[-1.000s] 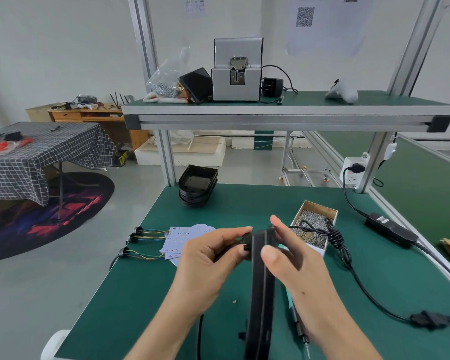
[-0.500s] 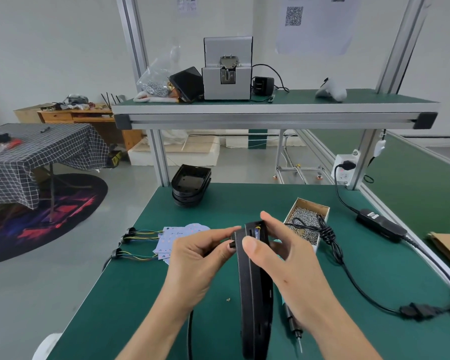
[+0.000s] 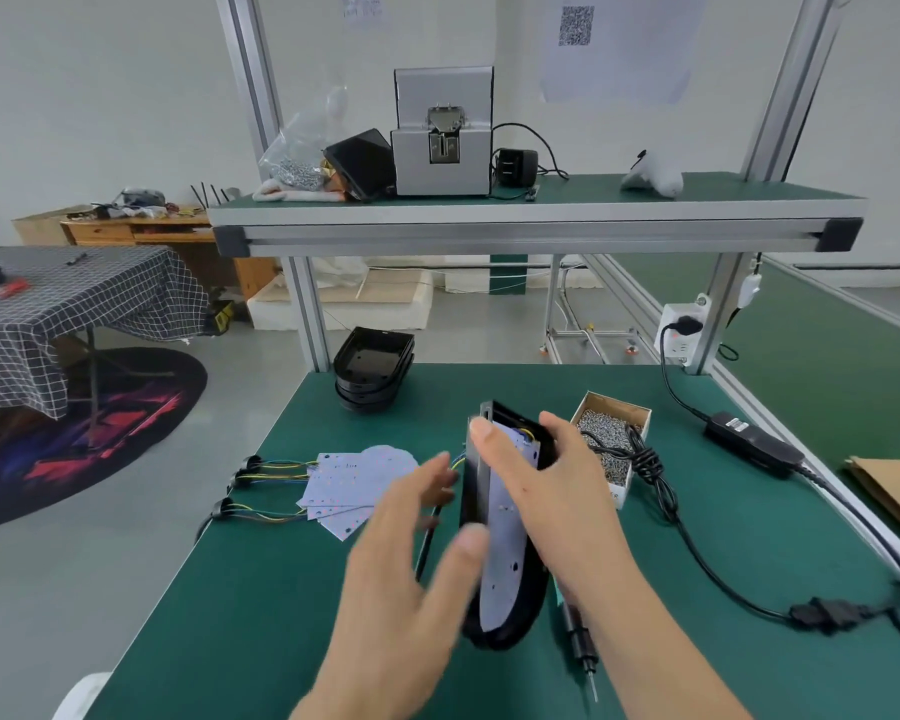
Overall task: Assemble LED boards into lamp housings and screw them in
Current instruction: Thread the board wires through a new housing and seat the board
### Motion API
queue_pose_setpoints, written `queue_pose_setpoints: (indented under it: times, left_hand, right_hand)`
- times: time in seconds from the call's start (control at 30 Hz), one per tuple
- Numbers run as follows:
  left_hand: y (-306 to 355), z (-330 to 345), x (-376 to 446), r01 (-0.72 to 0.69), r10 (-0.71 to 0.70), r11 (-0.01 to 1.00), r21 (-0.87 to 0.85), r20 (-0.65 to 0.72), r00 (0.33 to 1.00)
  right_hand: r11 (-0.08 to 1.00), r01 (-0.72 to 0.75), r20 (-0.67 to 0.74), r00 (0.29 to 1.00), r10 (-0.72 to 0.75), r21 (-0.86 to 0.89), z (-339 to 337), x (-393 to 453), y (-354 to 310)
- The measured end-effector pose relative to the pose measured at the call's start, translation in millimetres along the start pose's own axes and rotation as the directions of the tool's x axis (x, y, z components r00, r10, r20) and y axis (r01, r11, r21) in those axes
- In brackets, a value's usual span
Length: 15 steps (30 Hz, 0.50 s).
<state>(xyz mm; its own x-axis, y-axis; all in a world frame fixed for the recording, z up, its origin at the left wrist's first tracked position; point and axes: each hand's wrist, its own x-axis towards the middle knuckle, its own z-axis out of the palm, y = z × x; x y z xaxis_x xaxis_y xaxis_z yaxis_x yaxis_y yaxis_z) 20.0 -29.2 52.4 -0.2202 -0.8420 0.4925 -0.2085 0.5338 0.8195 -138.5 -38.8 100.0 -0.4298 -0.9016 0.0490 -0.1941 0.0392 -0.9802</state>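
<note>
Since half a second ago the left hand (image 3: 406,553) has let go of the housing's near-left edge and swung away from it, blurred with motion, its fingers spread and holding nothing; the lamp housing (image 3: 510,563) has also tipped so its open face now shows.

Head view: the right hand (image 3: 546,491) grips the housing by its far end, thumb over the left rim and fingers wrapped round the back. The housing is lifted on edge above the green table (image 3: 261,589), its long axis running from near the body away towards the shelf, its rounded end nearest the person and its open face turned up and left. A pale LED board (image 3: 505,537) sits inside it, with coloured wires at the far end.

As I judge it, this unit has its board seated but no screws are visible in it yet. The electric screwdriver (image 3: 580,641) lies on the table just right of the housing, and the box of screws (image 3: 611,444) stands beyond the right hand. A fan of spare LED boards (image 3: 354,485) and a stack of empty housings (image 3: 372,368) suggest several more units remain.
</note>
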Motion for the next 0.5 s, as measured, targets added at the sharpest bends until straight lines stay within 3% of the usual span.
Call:
queue_pose_setpoints:
  times: [0.07,0.2,0.3,0.37,0.43,0.5]
  left_hand:
    - [-0.1,10.7,-3.2,0.135,-0.136,0.991,0.014,0.139,0.981]
    - [-11.3,12.0,12.2,0.345,-0.33,0.925,-0.158,0.117,0.937]
    - [-27.2,4.5,33.2,0.555,-0.553,0.655,-0.513,0.174,0.815]
    - [-38.9,2.4,43.7,0.612,-0.622,0.571,-0.547,0.199,0.758]
    - [-52.8,5.1,47.4,0.639,-0.654,0.566,-0.52,0.188,0.733]
    - [-64.0,10.0,47.4,0.656,-0.674,0.554,-0.513,0.186,0.715]
  right_hand:
    - [0.997,-0.01,0.001,1.0,0.01,-0.077,7.4,6.7,0.6]
    - [0.985,0.037,0.068,0.997,-0.026,-0.166,8.6,10.8,-1.4]
    - [0.996,0.084,0.11,0.991,-0.079,-0.037,-8.2,21.7,6.1]
    - [0.996,0.072,0.107,0.991,-0.076,0.046,-19.6,30.0,19.9]
    - [0.982,0.094,0.011,0.996,-0.093,-0.162,-36.6,36.2,43.9]
    - [0.84,0.023,-0.075,0.994,-0.075,-0.542,-55.2,37.8,72.4]
